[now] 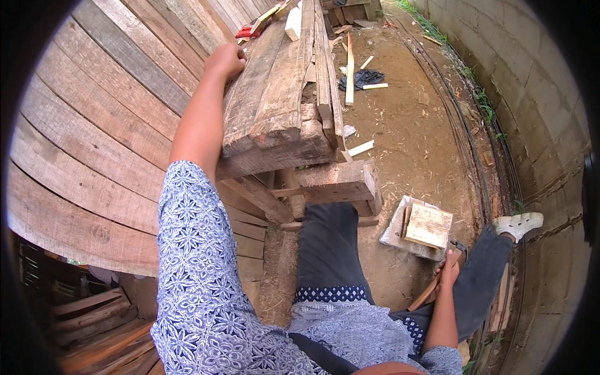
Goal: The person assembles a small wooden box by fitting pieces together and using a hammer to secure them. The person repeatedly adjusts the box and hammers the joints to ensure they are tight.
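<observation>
My left arm reaches forward along the plank wall. My left hand (225, 61) is closed in a fist at the left edge of a thick, worn wooden bench (269, 87); whatever its fingers may hold is hidden. Just beyond the fist lies a red object (248, 31), too small to name. Low on the right, my right hand (448, 270) is wrapped round the wooden handle of a hammer (426, 294), its dark metal head beside a squared wood block (429, 226). That block rests on a pale, rough slab (395, 230) on the ground.
A plank wall (94, 125) runs along the left and a concrete block wall (531, 81) along the right. Wood strips (349, 69) and a black cloth or bag (362, 79) lie on the dirt. Dark rods or cables (459, 119) follow the right wall. Stacked timber (94, 319) is lower left.
</observation>
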{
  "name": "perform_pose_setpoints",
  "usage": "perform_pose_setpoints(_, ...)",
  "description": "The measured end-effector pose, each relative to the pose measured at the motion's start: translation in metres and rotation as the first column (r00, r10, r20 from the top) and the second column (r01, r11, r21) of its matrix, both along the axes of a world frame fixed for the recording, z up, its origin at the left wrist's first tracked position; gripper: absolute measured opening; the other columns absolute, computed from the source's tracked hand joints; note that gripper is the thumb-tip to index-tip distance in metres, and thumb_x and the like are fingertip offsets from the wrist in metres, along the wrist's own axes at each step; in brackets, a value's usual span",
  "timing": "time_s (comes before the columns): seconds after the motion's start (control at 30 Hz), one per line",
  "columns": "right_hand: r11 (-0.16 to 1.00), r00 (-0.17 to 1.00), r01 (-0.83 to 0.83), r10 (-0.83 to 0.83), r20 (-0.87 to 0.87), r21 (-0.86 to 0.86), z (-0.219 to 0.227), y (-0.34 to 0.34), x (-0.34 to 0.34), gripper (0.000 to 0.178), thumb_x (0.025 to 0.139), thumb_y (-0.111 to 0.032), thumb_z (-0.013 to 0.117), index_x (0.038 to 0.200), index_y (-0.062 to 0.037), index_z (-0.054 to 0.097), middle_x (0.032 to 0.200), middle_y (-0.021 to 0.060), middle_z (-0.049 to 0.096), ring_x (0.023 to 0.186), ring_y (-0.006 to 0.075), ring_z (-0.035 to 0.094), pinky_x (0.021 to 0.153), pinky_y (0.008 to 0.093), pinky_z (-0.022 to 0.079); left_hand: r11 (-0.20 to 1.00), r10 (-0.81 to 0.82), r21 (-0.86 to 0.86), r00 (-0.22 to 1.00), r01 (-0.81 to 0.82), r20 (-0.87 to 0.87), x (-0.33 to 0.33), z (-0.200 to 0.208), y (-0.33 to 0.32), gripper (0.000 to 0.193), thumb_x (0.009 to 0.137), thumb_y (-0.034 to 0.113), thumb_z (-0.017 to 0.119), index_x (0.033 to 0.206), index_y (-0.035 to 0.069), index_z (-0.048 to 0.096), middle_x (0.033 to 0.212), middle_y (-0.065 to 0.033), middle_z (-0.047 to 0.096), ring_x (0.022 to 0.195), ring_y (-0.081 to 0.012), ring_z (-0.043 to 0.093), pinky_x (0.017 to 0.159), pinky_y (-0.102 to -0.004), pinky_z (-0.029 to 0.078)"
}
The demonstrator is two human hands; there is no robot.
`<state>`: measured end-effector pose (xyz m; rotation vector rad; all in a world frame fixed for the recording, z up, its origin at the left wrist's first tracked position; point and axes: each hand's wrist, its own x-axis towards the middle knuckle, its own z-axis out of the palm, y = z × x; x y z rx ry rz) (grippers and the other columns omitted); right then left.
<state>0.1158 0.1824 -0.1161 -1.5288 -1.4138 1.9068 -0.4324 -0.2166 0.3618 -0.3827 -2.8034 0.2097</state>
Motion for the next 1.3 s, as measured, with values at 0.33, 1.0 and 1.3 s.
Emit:
perform_pose_setpoints(0.33,1.000,1.000,-0.014,0.014,0.008,0.002,-0.008,0.001,-0.001,0.039,0.094,-0.048,0.068,0.093,-0.0111,0.057,0.064,0.0001,0.049,0.044,0.0108,0.048,0.040,0.0263,0.041,0.995,-0.006,0.103,0.988,-0.010,0.154,-0.056,-0.009,-0.027,0.037,0.087,0.036,0.072,0.096,0.000,0.073,0.093,-0.0178,0.073,0.084,-0.0247,0.068,0.077,-0.0386,0.053)
perform_pose_setpoints(1.0,0.995,0.992,0.098,-0.099,-0.076,-0.012,-0.045,0.027,0.006,0.044,0.086,-0.046,0.078,0.111,-0.0119,0.068,0.090,0.0025,0.064,0.068,0.0168,0.060,0.055,0.0313,0.052,-0.329,-0.712,0.889,0.535,0.318,-0.455,0.250,0.078,0.053,0.026,0.099,0.028,0.064,0.108,0.003,0.068,0.096,-0.0049,0.068,0.084,-0.0178,0.061,0.089,-0.0356,0.047)
perform_pose_setpoints(1.3,0.999,0.999,-0.044,0.044,-0.026,-0.017,0.028,-0.017,0.000,0.046,0.086,-0.050,0.077,0.092,-0.0070,0.060,0.070,0.0012,0.058,0.051,0.0098,0.056,0.045,0.0266,0.046,0.311,-0.838,0.945,0.440,-0.101,0.323,0.458,-0.257,0.142,0.010,0.093,0.002,0.066,0.101,0.000,0.070,0.093,-0.0056,0.070,0.087,-0.0112,0.063,0.079,-0.0248,0.050)
